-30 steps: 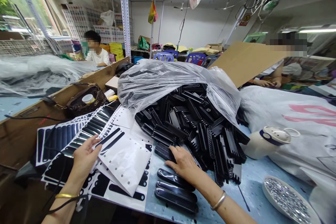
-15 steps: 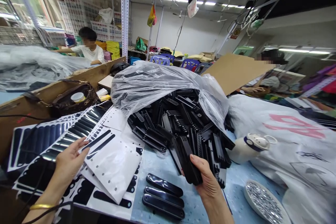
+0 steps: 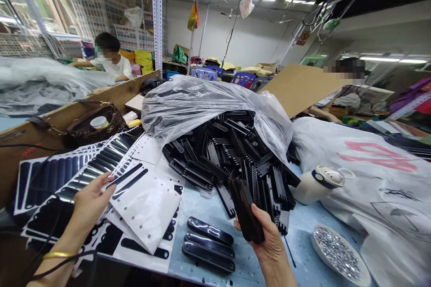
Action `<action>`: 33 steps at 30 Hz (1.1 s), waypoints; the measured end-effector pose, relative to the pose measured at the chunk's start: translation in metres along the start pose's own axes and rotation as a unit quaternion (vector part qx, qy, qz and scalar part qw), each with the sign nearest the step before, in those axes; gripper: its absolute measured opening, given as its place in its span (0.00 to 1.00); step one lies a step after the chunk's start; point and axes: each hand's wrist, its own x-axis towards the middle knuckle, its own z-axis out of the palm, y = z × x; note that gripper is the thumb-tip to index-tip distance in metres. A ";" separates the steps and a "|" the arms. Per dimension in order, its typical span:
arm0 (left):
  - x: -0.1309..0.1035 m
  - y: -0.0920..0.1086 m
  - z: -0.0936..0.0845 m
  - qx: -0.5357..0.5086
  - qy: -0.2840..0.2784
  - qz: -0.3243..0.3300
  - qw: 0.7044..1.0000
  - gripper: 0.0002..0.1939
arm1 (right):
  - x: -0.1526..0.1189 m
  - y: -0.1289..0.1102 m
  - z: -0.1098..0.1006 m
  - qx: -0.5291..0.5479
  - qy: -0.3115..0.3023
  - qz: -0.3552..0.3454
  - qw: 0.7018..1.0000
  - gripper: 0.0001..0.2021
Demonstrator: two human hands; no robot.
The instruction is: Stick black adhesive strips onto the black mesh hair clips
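Pinching the black plastic piece (image 3: pixel 247 210) thumb-to-fingers, the right hand (image 3: pixel 272 237) had best grip it evenly; the left hand (image 3: pixel 90 202), loosely spread, is beside the dotted white sheet (image 3: pixel 150 208).

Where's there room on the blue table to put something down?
Bare blue tabletop shows between the cream bottle and the bowl, and between the black pile and the three shiny black pieces. It's crowded under that pile and, on the left, under the sheets.

Right hand (image 3: pixel 270 238), lower centre: fingers mostly hidden behind black piece (image 3: pixel 247 213). White sack (image 3: pixel 365 159), right: cut by frame edge. Silver bits (image 3: pixel 336 252), lower right: too small to identify.
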 end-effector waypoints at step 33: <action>-0.007 0.024 -0.001 -0.099 -0.030 -0.058 0.993 0.26 | 0.038 0.006 0.024 -0.655 -0.182 -0.234 0.695 0.18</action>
